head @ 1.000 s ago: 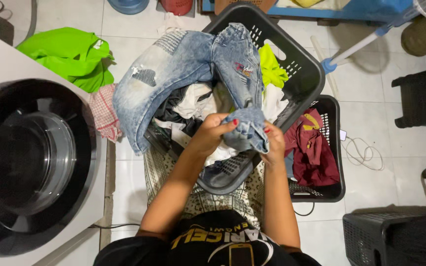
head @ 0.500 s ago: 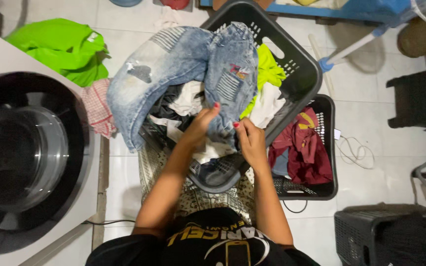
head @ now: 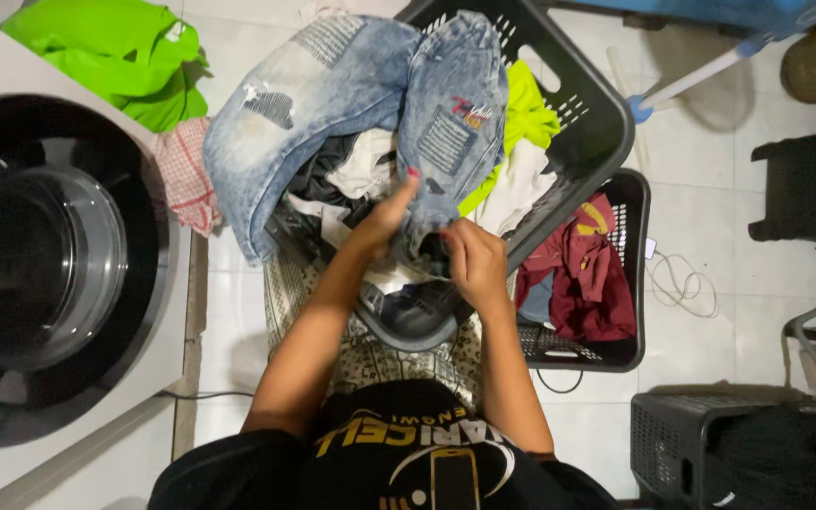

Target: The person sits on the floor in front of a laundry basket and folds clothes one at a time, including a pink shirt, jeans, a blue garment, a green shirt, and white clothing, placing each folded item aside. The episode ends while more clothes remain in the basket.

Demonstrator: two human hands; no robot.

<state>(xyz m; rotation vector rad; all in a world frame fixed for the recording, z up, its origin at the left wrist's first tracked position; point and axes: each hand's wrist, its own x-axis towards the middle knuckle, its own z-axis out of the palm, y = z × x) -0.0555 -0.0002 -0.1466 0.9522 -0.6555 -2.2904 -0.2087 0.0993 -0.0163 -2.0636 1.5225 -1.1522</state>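
Both hands, left (head: 384,222) & right (head: 472,260), pinch the waist end of faded jeans (head: 361,104) draped over the dark laundry basket (head: 578,113). Basket looks full, washer drum (head: 25,264) empty; sorting seems barely begun.

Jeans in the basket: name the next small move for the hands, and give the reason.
Probably lift the jeans up and clear of the dark laundry basket. Both the left hand and the right hand grip the denim near its lower end, while most of it lies draped over the basket's rim and the other clothes. The washing machine stands open on the left.
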